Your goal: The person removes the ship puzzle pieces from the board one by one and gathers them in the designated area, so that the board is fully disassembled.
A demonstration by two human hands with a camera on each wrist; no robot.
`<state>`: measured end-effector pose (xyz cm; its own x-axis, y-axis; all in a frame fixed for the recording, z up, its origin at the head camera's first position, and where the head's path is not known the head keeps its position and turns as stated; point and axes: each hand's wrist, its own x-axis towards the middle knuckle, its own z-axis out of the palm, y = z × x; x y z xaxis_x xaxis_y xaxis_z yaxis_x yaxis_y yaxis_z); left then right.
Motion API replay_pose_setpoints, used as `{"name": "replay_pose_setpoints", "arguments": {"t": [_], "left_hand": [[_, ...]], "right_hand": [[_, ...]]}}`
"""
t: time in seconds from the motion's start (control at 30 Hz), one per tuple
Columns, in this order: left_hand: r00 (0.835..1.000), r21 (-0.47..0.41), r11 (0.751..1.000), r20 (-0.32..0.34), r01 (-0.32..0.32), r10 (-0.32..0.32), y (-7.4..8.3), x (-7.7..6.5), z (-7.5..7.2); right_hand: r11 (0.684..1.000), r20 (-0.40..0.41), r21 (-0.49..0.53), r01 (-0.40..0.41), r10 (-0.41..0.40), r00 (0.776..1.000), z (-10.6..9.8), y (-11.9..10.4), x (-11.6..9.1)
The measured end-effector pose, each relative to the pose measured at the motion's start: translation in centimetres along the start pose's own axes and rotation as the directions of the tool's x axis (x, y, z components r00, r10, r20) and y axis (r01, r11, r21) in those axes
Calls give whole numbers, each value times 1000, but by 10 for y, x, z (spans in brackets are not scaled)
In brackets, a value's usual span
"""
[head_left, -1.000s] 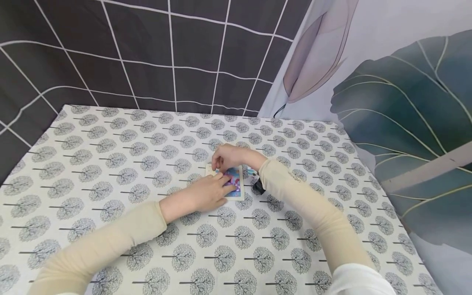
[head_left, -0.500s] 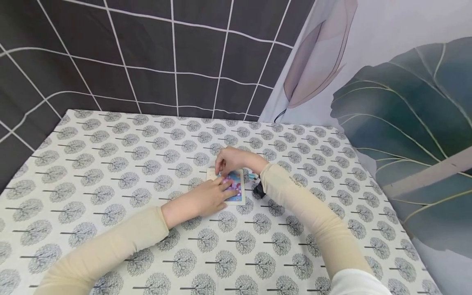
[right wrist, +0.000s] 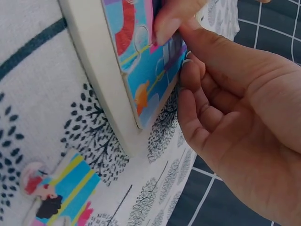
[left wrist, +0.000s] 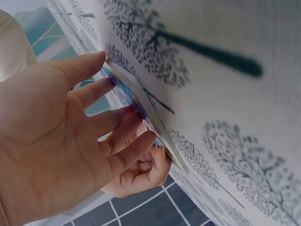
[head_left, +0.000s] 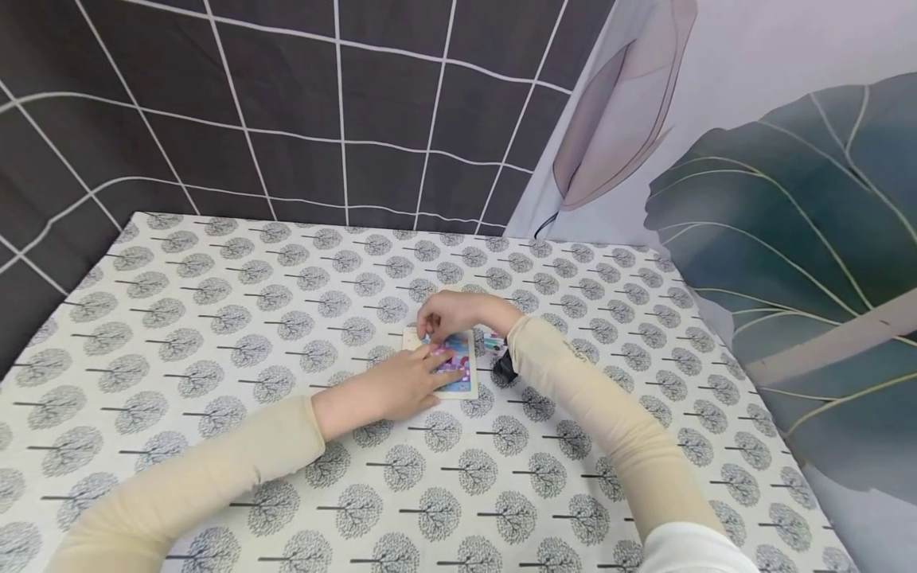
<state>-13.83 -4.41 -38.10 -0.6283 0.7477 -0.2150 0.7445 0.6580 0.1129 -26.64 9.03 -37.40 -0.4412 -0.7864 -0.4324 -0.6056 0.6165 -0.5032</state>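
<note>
Picture puzzle (head_left: pixel 464 362), one, in a pale frame (right wrist: pixel 116 94): flat on the tree-print surface (head_left: pixel 573 477), face up, in front of you and beneath both your hands.

Left hand (head_left: pixel 404 386): fingers apart and extended, tips on the puzzle's face.

Right hand (head_left: pixel 453 312): reaches in from the right over the far side; fingers curled, thumb and forefinger drawn close at the puzzle's far-left part. You cannot tell from these views whether a piece sits between them; the tips are partly hidden.

Loose piece (right wrist: pixel 76 178), striped yellow and blue: on the surface to the right of the frame, apart from it, near your right wrist.

Black object (head_left: pixel 505 367): at your right wrist, kind not certain.

Change: slight. Over the last second your hands stay at the same part of the puzzle and the frame keeps its place under them; the head view alone tips a little. Judged from this, you are in fine fitting or pressing at one spot, with the loose piece still outside the frame.

Orientation: the frame's right edge runs away from you, its far edge from side to side. Long axis: not certain, as your left hand covers a corner and the view is oblique.
</note>
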Motion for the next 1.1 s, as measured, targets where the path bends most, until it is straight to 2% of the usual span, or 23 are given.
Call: {"name": "replay_pose_setpoints", "arguments": {"t": [0.17, 0.27, 0.4, 0.73, 1.0, 1.1], "left_hand": [[1000, 16, 1000, 22, -3, 3, -1, 1, -4], [999, -6, 1000, 34, -3, 3, -2, 1, -6], [999, -36, 999, 47, 1, 1, -2, 2, -8], [995, -69, 997, 99, 20, -13, -3, 4, -8], [986, -136, 991, 165, -9, 32, -12, -10, -7], [987, -151, 988, 158, -18, 42, -13, -13, -7]], "right_hand": [[999, 24, -44, 18, -17, 1000, -1, 1, 0], [999, 20, -43, 15, -14, 1000, -1, -1, -1], [1000, -2, -23, 5, -5, 1000, -1, -2, -5], [999, -66, -8, 42, -43, 997, 5, 4, -21], [998, -86, -2, 64, -63, 994, 9, 9, -33], [996, -91, -10, 86, -86, 992, 8, 10, -34]]}}
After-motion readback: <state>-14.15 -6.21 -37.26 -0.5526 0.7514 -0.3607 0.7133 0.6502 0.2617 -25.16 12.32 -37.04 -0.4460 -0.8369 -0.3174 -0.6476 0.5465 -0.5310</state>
